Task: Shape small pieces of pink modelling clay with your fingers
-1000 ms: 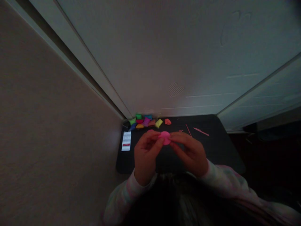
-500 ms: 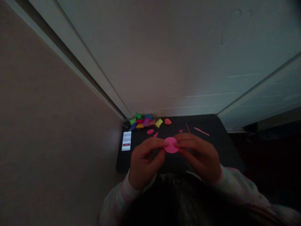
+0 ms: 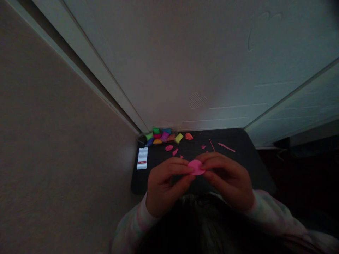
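Observation:
A flat, round piece of pink modelling clay [image 3: 196, 167] is held up above the dark table between both hands. My left hand [image 3: 167, 184] pinches its left edge between thumb and fingers. On the right edge, my right hand [image 3: 230, 178] grips it the same way, with fingertips lying over its face. Behind the hands lie small pink clay bits [image 3: 175, 152] and a larger pink lump [image 3: 169, 148]. A thin pink stick [image 3: 212, 144] and a pink clay knife [image 3: 226, 147] rest at the right.
Colourful clay packets [image 3: 165, 137] sit heaped at the table's back left, near an orange clay lump [image 3: 189, 136]. A phone with a lit screen [image 3: 142, 158] lies at the left edge. A pale wall panel [image 3: 159, 70] rises directly behind the dark table [image 3: 254, 165].
Both hands have shifted slightly right and toward me with the pink disc. It now appears tilted, and a small pink bit behind the left hand has come into view.

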Tool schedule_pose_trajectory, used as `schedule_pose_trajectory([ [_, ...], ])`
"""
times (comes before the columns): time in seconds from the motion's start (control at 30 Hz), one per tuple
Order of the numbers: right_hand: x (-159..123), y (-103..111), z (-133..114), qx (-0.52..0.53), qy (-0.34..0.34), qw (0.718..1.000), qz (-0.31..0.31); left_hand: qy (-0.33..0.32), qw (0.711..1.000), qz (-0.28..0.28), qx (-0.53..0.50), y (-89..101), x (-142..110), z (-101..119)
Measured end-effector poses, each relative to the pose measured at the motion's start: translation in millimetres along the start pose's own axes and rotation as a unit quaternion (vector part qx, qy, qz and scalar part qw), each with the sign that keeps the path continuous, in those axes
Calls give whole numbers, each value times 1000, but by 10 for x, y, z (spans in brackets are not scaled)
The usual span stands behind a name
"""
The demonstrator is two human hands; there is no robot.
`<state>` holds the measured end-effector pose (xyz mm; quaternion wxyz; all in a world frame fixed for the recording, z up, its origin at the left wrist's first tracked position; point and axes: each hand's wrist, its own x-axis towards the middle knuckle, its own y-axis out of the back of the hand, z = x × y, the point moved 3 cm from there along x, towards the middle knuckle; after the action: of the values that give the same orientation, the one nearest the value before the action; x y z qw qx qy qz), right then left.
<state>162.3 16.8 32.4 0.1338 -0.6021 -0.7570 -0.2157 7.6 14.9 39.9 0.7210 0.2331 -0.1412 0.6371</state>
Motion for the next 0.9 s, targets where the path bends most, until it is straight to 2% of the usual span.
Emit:
schedule_pose_trajectory([
  [0.23,-16,-41,44,22,-29,999,13,43,999,25,-11,-31,-28,-22],
  [0.57,-19,-39,46,-11,-4,1000,-5,71,997,40,-14,-32,-50,-64],
  [0.73,-11,-47,49,19,-20,1000,-4,82,995,35,-50,-43,-87,-88],
  [0.9,-39,-45,41,64,-44,997,26,90,993,45,-62,-51,-98,-76],
])
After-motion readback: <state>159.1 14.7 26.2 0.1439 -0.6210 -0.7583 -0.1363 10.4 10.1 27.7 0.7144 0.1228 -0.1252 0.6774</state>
